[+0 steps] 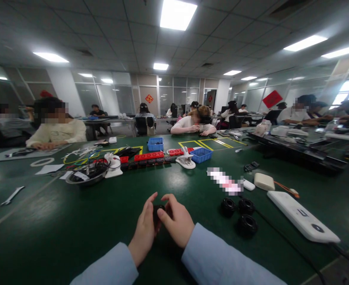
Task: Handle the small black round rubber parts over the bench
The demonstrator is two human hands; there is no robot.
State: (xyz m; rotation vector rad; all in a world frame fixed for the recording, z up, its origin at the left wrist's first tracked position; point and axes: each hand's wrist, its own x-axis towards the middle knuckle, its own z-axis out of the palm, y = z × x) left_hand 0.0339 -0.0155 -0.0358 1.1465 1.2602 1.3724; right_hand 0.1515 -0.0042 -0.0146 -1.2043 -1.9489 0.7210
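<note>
Just above the green tabletop, near the middle of the front, my two hands meet around a small black part (159, 209). My right hand (177, 217) curls over it, thumb across its near side and fingers bent behind. My left hand (144, 227) presses against its left side with the fingers fairly straight. Most of the part is covered, so its kind cannot be made out. To the right lie three black ring-shaped parts (248, 225), close together on the table.
A long white power strip (303, 215) lies at right, beside a cream box (264, 181). Farther back are blue bins (155, 144), a red-and-black row of sockets (149, 157), white clip stands (186, 159) and a metal bowl (88, 180) of cables. A wrench (13, 195) lies left. Co-workers sit around.
</note>
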